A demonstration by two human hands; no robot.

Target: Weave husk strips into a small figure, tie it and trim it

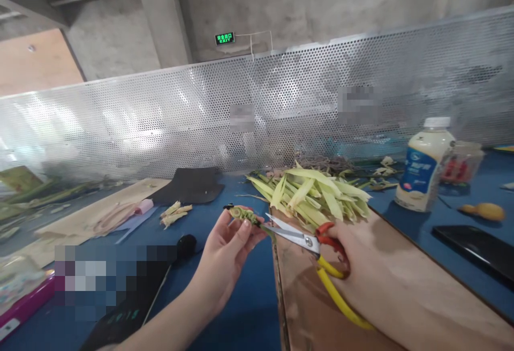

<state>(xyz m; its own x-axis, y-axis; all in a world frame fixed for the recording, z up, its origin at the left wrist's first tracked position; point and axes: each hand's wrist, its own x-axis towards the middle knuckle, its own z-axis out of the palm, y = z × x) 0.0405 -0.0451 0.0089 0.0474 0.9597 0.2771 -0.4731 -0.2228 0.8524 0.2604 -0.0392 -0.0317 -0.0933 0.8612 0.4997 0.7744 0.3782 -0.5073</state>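
Observation:
Between the thumb and fingers of my left hand (236, 241) is a small braided green leaf figure (244, 214), coiled at one end and with a dark bit at its tip. My right hand (361, 265) grips a pair of scissors (307, 241) with red and yellow handles. Their metal blades are spread and point left, at the right end of the figure by my left fingertips. Whether the blades touch the leaf, I cannot tell. Behind the scissors lies a pile of pale green leaf strips (317, 193), partly on a brown board (313, 308).
On the right stand a milk bottle (423, 169) and a clear tub with red contents (461, 163), near a black phone (477, 252). A black sheet (187, 185) and dry scraps (175, 214) lie left on the blue table (225, 319). A perforated metal screen (193, 115) runs behind.

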